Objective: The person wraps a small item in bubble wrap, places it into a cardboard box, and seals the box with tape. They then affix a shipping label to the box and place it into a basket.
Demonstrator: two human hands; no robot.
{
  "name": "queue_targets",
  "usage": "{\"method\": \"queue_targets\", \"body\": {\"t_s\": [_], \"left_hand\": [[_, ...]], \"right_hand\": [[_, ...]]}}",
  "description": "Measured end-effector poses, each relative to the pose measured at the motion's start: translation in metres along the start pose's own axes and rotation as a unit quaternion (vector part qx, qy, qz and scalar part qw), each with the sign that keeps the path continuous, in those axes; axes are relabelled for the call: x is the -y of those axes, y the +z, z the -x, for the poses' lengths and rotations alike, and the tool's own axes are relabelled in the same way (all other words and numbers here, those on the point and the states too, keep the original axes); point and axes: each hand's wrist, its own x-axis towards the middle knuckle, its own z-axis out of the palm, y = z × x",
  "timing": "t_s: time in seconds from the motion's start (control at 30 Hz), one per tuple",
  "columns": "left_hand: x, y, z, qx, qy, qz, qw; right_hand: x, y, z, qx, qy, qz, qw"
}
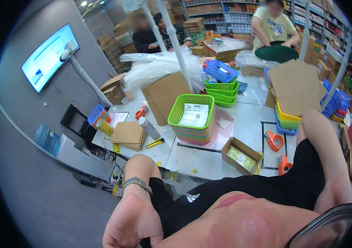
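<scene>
Left hand point(132, 225) with wristwatch, grip loosely curled, holding nothing, below desk point(192, 159) near edge. Right hand point(335, 192) grip state cannot tell. Nearest: open cardboard box point(241, 156) at desk near edge; green basket point(191, 110) mid-desk.

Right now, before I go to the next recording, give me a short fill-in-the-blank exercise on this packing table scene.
1. The stack of baskets at the table's middle has a ____ basket on top, holding a printed sheet.
2. The left hand wears a metal ____ at the wrist.
3. The small open cardboard box lies to the ____ of that stack, at the near table edge.
4. Both hands hold ____; the right hand rests by the hip.

Missing words: green; watch; right; nothing
</scene>
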Motion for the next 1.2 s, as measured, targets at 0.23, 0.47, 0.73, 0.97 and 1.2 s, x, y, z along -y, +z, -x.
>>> {"method": "queue_targets", "body": {"t_s": [0.23, 0.47, 0.73, 0.97, 1.2], "left_hand": [[-0.014, 0.009, -0.025, 0.027, -0.039, -0.063, 0.997], [-0.03, 0.009, -0.045, 0.026, -0.051, -0.106, 0.993], [-0.039, 0.023, -0.079, 0.065, -0.086, -0.171, 0.979], [-0.113, -0.029, -0.052, 0.009, 0.008, -0.54, 0.842], [-0.169, 0.043, 0.224, -0.16, -0.792, -0.46, 0.369]], "right_hand": [[-0.002, -0.014, -0.015, 0.273, 0.12, -0.128, 0.946], [-0.017, 0.015, -0.012, 0.216, 0.122, -0.237, 0.939], [-0.011, 0.018, 0.018, 0.116, 0.144, -0.389, 0.902], [0.001, 0.033, 0.068, 0.07, 0.334, -0.712, 0.613], [0.197, 0.063, 0.191, 0.486, 0.674, -0.326, 0.451]]}}
